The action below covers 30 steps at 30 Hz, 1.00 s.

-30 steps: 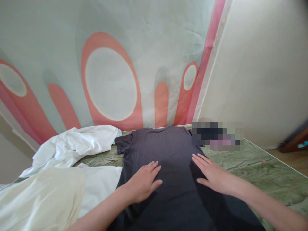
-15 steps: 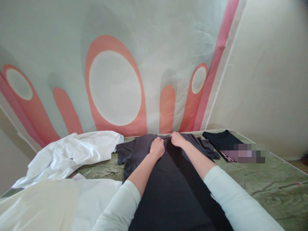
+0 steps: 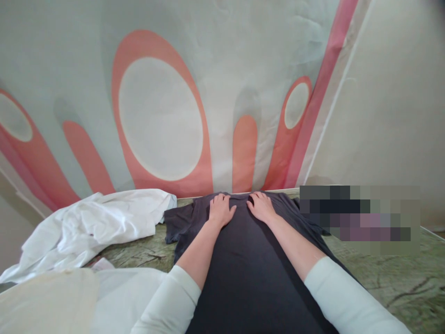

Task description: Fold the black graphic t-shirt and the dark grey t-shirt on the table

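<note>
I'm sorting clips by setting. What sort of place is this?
Probably a plain room at home: a dark grey T-shirt lies flat under the left hand and right hand on a green marbled table top, crumpled white garments beside it, a coral-oval printed wall behind.

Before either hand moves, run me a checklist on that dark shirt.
1. Left hand open and flat on the dark T-shirt: ok.
2. Right hand open and flat beside it, near the collar: ok.
3. Shirt body smooth between the forearms: ok.
4. Near sleeve on the left lying flat: not ok, rumpled.
5. Other sleeve flat: cannot tell, partly blurred out.
6. White garment apart from the shirt: cannot tell.
</note>
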Each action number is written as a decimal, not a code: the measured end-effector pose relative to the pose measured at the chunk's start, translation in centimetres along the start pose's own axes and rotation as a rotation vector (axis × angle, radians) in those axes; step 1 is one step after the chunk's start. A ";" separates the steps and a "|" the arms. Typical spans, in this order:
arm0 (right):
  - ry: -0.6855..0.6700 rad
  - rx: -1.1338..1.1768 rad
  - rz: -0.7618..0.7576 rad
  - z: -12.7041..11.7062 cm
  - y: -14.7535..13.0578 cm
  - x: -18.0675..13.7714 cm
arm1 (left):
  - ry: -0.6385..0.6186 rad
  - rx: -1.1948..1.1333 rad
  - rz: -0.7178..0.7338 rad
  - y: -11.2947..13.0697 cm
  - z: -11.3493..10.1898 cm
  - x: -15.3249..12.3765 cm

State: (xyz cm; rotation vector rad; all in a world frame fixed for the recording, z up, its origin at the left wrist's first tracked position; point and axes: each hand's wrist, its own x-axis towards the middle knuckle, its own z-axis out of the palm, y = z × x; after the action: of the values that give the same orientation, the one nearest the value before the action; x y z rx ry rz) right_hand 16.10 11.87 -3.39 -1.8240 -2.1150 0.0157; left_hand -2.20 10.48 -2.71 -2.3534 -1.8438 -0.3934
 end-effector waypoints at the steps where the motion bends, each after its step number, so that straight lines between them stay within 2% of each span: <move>1: -0.019 0.000 -0.007 0.1 0.0 0.0 | -0.026 0.003 0.010 -0.3 0.0 0.0; 5: -0.097 -0.013 -0.034 0.5 0.4 0.1 | -0.142 0.003 0.040 -0.9 0.4 0.1; 11: -0.195 -0.052 0.099 1.1 1.5 0.7 | -0.180 0.018 -0.058 -2.1 0.7 0.3; 23: -0.212 -0.066 0.195 1.3 1.9 0.6 | -0.262 0.000 -0.283 -3.8 0.1 0.0; 30: -0.228 -0.074 0.315 1.2 2.1 0.5 | -0.221 0.017 -0.189 -5.6 -0.1 -0.3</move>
State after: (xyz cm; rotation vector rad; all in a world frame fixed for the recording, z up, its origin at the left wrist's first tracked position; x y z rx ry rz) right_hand 17.73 12.92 -4.85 -2.2779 -1.9679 0.2353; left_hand -7.70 11.52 -3.04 -2.2994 -2.1668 -0.1382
